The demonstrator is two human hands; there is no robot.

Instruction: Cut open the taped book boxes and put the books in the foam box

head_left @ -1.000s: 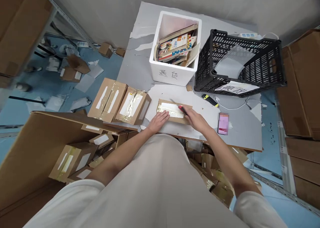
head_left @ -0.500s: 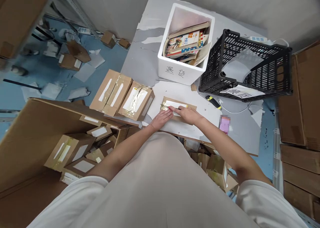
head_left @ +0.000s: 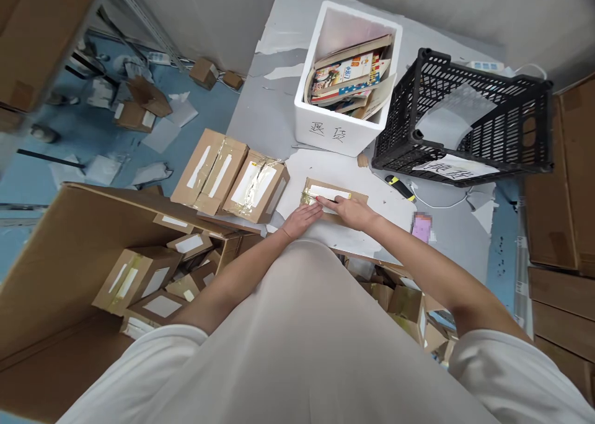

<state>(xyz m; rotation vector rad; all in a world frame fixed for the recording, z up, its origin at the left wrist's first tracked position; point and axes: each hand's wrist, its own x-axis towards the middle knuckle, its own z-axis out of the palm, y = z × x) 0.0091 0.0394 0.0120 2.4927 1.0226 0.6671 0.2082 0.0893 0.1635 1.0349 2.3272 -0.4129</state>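
A small taped cardboard box (head_left: 359, 197) with a white label lies on the white sheet in front of me. My left hand (head_left: 302, 218) rests flat on the box's near left part, fingers stretched out. My right hand (head_left: 349, 211) is closed round a thin knife-like tool (head_left: 331, 200), its index finger stretched along it. The tool's tip lies at the taped left end of the box; most of its handle is hidden under the fingers. Both hands are close together over the box.
Taped cardboard boxes (head_left: 256, 187) stand left on the table. Behind are a white foam box (head_left: 341, 136) of books and a black crate (head_left: 483, 145). A yellow-black cutter (head_left: 400, 188) and pink item (head_left: 422, 227) lie right. A large carton (head_left: 60, 269) holds parcels at lower left.
The tool's tip has drawn back slightly to the right across the taped end of the box. My left hand stays on the box. The whole view has shifted a little.
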